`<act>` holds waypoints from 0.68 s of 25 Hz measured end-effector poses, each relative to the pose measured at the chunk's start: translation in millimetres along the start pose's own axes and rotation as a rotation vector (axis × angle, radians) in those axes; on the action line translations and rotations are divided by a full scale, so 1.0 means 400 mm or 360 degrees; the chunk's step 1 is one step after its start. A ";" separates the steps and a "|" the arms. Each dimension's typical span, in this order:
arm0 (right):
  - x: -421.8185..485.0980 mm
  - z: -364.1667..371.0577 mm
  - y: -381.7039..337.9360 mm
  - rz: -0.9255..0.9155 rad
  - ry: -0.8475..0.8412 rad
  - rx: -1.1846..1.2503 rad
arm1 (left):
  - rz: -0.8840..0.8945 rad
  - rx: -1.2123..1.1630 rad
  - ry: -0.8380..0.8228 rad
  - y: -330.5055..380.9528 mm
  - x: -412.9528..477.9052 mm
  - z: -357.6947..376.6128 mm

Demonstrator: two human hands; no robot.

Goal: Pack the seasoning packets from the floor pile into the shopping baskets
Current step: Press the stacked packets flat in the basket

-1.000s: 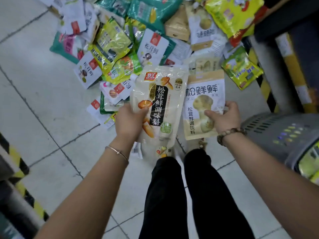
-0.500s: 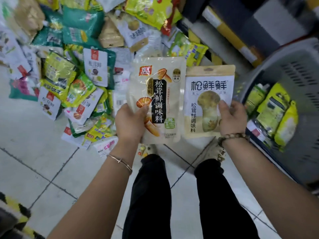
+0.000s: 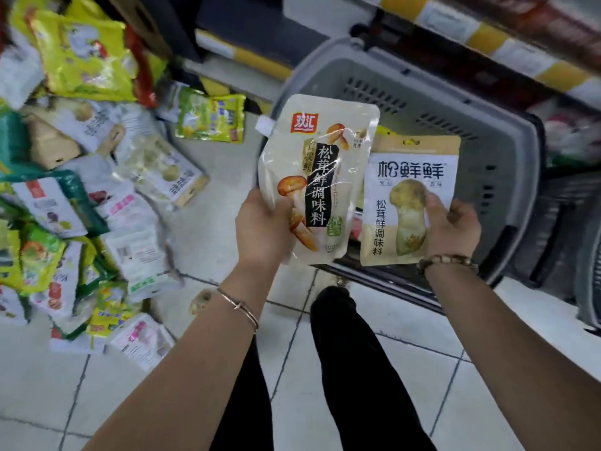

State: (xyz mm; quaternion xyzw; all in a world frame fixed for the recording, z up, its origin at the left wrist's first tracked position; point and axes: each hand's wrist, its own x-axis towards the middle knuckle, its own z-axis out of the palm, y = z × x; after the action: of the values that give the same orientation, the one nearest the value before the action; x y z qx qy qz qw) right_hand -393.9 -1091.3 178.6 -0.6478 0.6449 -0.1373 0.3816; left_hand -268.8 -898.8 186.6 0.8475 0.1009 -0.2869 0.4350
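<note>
Left hand (image 3: 263,227) grips the spouted mushroom-seasoning pouch (image 3: 320,177), right hand (image 3: 452,227) pinches the flat tan-topped packet (image 3: 408,203), both over the grey basket (image 3: 507,164).

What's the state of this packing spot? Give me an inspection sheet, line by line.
Surface: pale tiled floor, dark grout lines.
Job's things: packet pile on the floor at left; spouted pouch and flat mushroom packet held over the grey basket.
Clutter: nothing seen.
Hands: left hand grips the spouted pouch; right hand grips the flat mushroom packet.
Cables: nothing seen.
Surroundings: yellow-striped shelf base behind the basket; dark trouser legs below.
</note>
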 end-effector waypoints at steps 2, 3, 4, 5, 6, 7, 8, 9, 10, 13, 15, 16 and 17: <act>0.077 -0.046 0.057 0.0073 0.0022 -0.0127 | 0.0013 0.0109 -0.0050 0.030 -0.002 0.089; 0.108 -0.062 0.085 0.0101 0.0023 -0.0180 | 0.0002 0.0147 -0.0068 0.037 0.001 0.126; 0.139 -0.079 0.112 0.0129 0.0025 -0.0235 | -0.0012 0.0202 -0.0086 0.046 0.006 0.162; 0.172 -0.093 0.140 0.0174 0.0026 -0.0290 | -0.0027 0.0267 -0.0106 0.054 0.015 0.207; 0.195 -0.097 0.166 0.0227 0.0013 -0.0344 | -0.0029 0.0352 -0.0126 0.055 0.026 0.243; 0.212 -0.092 0.191 0.0279 -0.0016 -0.0386 | -0.0021 0.0439 -0.0153 0.049 0.042 0.276; 0.226 -0.082 0.214 0.0321 -0.0055 -0.0404 | -0.0002 0.0511 -0.0191 0.040 0.057 0.309; 0.238 -0.068 0.234 0.0351 -0.0095 -0.0408 | 0.0008 0.0553 -0.0237 0.027 0.072 0.340; 0.249 -0.051 0.255 0.0374 -0.0134 -0.0394 | 0.0009 0.0592 -0.0276 0.014 0.083 0.373; 0.268 0.010 0.320 0.0405 -0.0265 -0.0305 | -0.0035 0.0686 -0.0332 -0.044 0.114 0.449; 0.275 0.047 0.366 0.0529 -0.0303 -0.0297 | -0.0099 0.0711 -0.0309 -0.083 0.131 0.478; 0.279 0.063 0.386 0.0614 -0.0320 -0.0316 | -0.0127 0.0709 -0.0281 -0.099 0.141 0.487; 0.283 0.075 0.406 0.0692 -0.0366 -0.0337 | -0.0143 0.0714 -0.0249 -0.113 0.149 0.493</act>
State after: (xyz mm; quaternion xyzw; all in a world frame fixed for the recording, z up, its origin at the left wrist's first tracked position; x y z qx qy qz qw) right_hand -477.5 -1168.3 13.9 -0.5416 0.7321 0.0905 0.4030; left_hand -317.9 -1033.1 31.4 0.8927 0.0383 -0.3862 0.2292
